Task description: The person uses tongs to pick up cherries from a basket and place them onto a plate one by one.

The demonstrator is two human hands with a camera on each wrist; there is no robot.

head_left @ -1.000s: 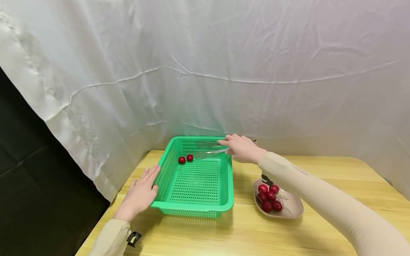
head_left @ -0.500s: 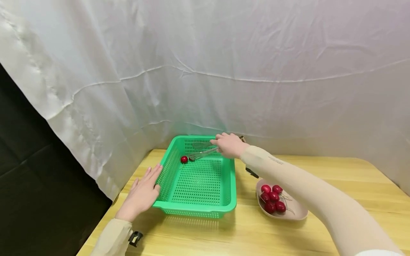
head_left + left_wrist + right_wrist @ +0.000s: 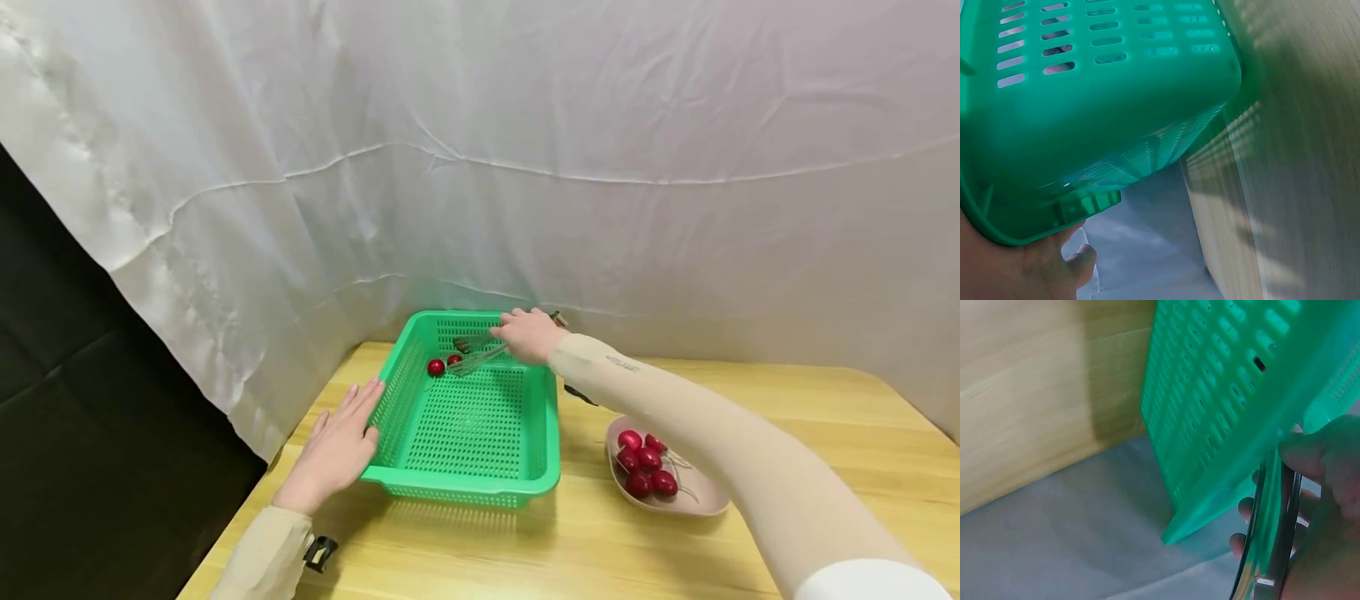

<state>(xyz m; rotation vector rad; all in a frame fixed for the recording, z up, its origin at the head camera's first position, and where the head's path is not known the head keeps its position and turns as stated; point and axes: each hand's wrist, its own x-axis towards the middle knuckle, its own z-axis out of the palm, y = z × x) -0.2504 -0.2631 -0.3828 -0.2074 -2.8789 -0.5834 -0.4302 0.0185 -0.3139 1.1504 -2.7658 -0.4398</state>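
Observation:
My right hand (image 3: 531, 336) grips a pair of metal tongs (image 3: 1282, 531) with slotted or wire heads, over the far right corner of a green plastic basket (image 3: 468, 485). Its two heads (image 3: 477, 362) reach into the basket's far left part. Close to the lower head lie a red cherry (image 3: 436, 367) and a second cherry (image 3: 454, 360), partly behind the wires. Something dark shows at the upper head; I cannot tell what. My left hand (image 3: 337, 442) rests with extended fingers on the basket's left rim, also seen in the left wrist view.
Right of the basket, a pinkish dish (image 3: 701, 497) holds several red cherries (image 3: 648, 458) with stems, partly under my right forearm. The wooden table (image 3: 795, 400) ends at a pale curtain (image 3: 600, 242) behind. A black surface (image 3: 90, 442) lies at the left.
My right hand has moved left and a little inward with the tongs, whose heads now tilt differently beside the cherries. The left hand keeps its place on the rim; the view shifts slightly.

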